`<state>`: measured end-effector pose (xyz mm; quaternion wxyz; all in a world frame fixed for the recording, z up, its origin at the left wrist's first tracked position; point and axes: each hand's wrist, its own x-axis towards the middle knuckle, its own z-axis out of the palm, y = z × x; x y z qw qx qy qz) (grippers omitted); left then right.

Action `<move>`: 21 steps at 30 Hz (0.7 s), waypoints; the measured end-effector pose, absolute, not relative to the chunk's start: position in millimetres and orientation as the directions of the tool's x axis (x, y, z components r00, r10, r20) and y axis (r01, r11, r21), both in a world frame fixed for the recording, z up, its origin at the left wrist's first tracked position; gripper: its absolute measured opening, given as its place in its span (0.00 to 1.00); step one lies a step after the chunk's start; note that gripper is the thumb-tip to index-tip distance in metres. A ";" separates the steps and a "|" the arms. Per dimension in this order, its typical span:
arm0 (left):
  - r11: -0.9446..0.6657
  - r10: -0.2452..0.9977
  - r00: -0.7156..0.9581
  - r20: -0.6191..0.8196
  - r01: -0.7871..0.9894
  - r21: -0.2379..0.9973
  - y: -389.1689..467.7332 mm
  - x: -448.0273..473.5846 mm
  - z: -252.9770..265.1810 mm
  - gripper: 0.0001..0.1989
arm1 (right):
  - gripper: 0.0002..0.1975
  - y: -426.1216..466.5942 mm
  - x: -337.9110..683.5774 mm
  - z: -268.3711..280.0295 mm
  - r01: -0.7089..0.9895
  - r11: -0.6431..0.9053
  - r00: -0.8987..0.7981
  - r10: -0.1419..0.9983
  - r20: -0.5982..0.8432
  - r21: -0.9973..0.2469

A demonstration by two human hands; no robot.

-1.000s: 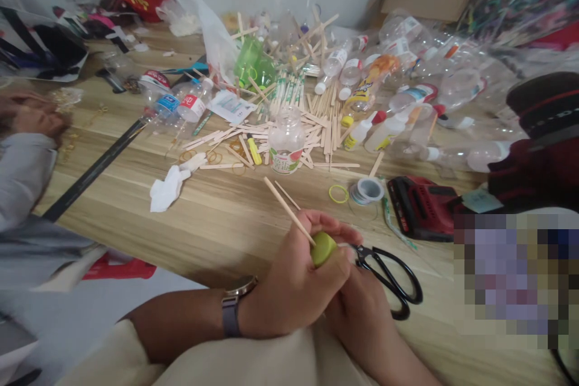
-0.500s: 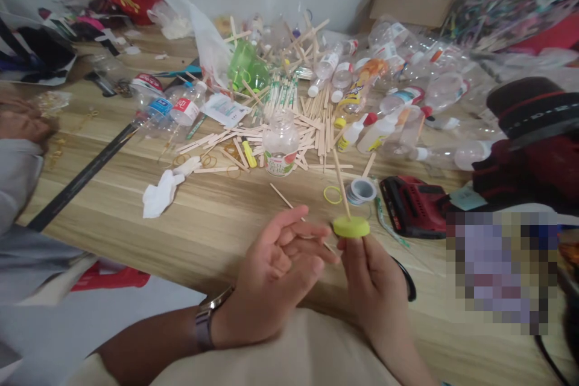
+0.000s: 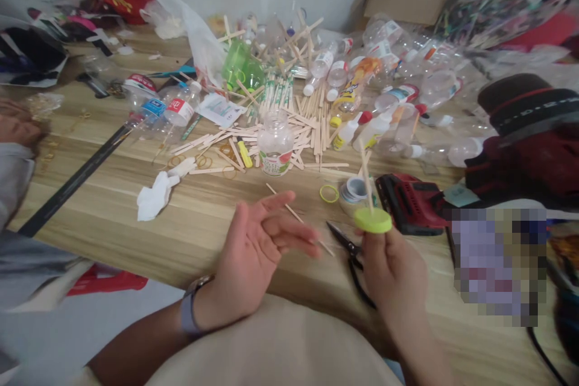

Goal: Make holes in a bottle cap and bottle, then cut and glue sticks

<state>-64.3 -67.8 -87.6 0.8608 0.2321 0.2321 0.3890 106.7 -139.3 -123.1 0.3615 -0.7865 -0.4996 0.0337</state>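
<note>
Between the fingers of my right hand (image 3: 394,265) is a yellow-green bottle cap (image 3: 373,221), gripped from below. A thin wooden stick (image 3: 367,178) stands up out of the cap. My left hand (image 3: 257,247) is held over the table edge, palm turned up and fingers spread, with nothing in it. Beneath its fingers another thin stick (image 3: 286,205) lies on the table. Black scissors (image 3: 347,241) rest beside my right hand, their handles partly behind it. An uncapped clear jar (image 3: 275,148) with a fruit label stands upright farther back.
Loose wooden sticks (image 3: 319,126) and clear plastic bottles (image 3: 393,96) crowd the back. A grey spool (image 3: 355,190), a yellow ring (image 3: 329,193) and a red-black power tool (image 3: 411,202) lie at the right. Another person's hand (image 3: 18,123) is at the far left.
My right hand has moved right with the cap and stick, uncovering the scissors. My left hand has shifted left, away from the cap, and its palm has turned upward.
</note>
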 end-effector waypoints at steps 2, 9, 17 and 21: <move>0.602 0.798 0.465 -0.384 -0.577 0.552 -62.2 -59.5 -89.8 0.23 | 0.16 -142.1 96.1 -120.5 0.807 -0.156 0.396 0.859 0.324 -0.570; 0.773 0.607 0.726 -0.324 -0.444 0.454 -64.4 -53.9 -94.0 0.33 | 0.17 -131.2 103.7 -114.7 0.824 -0.034 0.277 0.895 0.350 -0.565; 0.742 0.668 0.562 -0.488 -0.544 0.390 -61.2 -51.4 -93.4 0.29 | 0.15 -139.9 96.2 -114.6 0.857 -0.017 0.235 0.902 0.361 -0.515; 0.803 0.583 0.745 -0.324 -0.470 0.367 -67.6 -56.8 -91.1 0.35 | 0.16 -133.0 109.9 -120.1 0.834 -0.117 0.338 0.882 0.330 -0.540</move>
